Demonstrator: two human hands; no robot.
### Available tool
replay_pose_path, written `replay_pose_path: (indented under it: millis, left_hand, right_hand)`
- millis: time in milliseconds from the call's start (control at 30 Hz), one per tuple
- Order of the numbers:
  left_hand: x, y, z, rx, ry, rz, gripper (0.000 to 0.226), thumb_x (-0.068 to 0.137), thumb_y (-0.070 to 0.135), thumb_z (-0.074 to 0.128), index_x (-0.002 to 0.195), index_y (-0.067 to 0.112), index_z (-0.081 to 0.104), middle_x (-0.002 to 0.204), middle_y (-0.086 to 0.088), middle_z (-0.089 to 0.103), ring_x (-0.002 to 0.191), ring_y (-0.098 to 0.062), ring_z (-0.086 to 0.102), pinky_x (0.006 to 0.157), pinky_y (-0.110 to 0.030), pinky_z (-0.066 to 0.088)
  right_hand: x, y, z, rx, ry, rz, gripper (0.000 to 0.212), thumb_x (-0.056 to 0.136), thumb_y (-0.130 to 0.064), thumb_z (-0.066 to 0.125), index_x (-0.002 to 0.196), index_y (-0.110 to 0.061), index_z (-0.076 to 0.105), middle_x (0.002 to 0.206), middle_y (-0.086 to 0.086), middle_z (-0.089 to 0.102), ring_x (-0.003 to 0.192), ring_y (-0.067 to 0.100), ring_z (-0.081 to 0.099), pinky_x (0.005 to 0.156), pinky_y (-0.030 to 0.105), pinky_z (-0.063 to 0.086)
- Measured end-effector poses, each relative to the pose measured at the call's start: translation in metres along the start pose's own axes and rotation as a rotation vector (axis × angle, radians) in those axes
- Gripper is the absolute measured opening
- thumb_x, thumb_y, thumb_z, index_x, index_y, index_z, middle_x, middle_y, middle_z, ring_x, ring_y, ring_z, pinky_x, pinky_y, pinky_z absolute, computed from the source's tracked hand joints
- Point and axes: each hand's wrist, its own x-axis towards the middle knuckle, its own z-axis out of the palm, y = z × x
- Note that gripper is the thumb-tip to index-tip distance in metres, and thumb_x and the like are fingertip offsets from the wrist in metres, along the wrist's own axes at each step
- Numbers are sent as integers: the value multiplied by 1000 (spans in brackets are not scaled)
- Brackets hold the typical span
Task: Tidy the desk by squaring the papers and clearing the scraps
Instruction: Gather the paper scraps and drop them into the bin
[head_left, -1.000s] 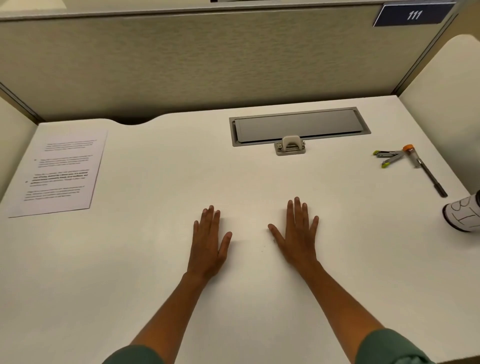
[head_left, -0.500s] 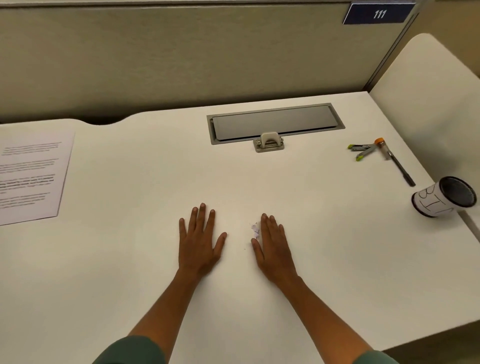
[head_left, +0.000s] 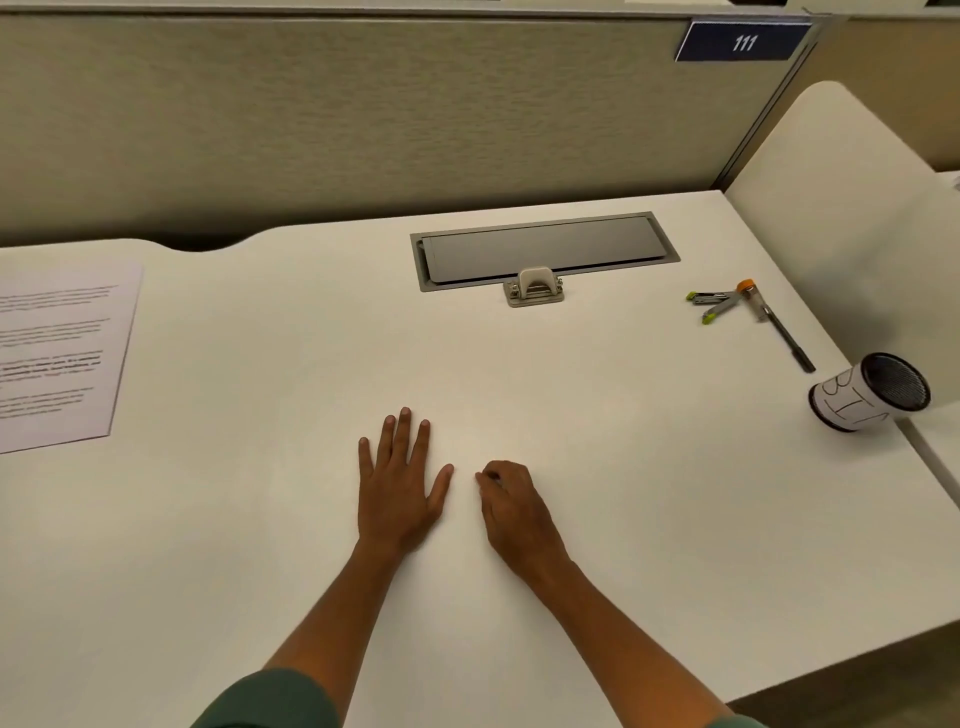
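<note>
Half a second ago the right hand (head_left: 511, 512) lay flat with a small crumpled white scrap showing at its fingertips; now its fingers (head_left: 491, 475) are curled under toward the thumb and the scrap is out of sight. Most likely it is gathered inside the curl, though the scrap itself cannot be seen, so whether anything is actually pinched cannot be told. The left hand (head_left: 400, 486) has stayed flat, fingers straight and spread, pressing the counter just beside the right.

If the scrap is in hand, the clearing part is under way, and the white cylindrical cup with a black mesh rim and black lettering (head_left: 868, 399), lying on its side at the right edge, looks the probable place for it.

The printed white paper sheet (head_left: 57, 353) lies at the far left, well apart from both hands.

The counter (head_left: 260, 519) is a plain white desk with a grey recessed cable hatch (head_left: 543, 250) at the far side, pens and a stapler-like tool (head_left: 737, 306) to its right, and beige fabric partition panels (head_left: 311, 114) behind carrying a dark blue "111" plate (head_left: 743, 41).
</note>
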Motion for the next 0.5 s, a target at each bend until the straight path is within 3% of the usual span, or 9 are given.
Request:
replay_pose_path:
  millis: [133,233,333,500]
  left_hand:
    - [0,0,-1,10,0,2,69,97,58,27,155,22,22,165,-4,8,153,-22,5,122,-53,10]
    - [0,0,-2,0,1,1,68,97,57,27,154,21,23,165,-4,9,153,-23,6,122,-53,10]
    - [-1,1,-2,-12,6,2,68,97,57,28,154,20,24,165,-4,9,153,-23,7,122,-54,9]
    - [0,2,-5,-9,2,2,69,97,57,26,154,20,24,165,-5,9,153,-23,7,122,-53,9]
  right_hand:
    - [-1,9,-18,-55,85,-33,22,93,-8,57,111,2,66,111,14,63,106,26,58,92,34,52]
    - [-1,19,-29,-47,165,65,28,90,-7,61,117,0,65,119,14,60,114,28,54,95,32,49]
    - [-8,28,-31,-45,157,204,32,89,-4,59,120,1,62,121,13,59,115,29,52,97,33,47]
    - [-15,11,-21,-48,158,233,33,88,3,53,120,3,61,118,14,60,113,30,53,96,34,47]
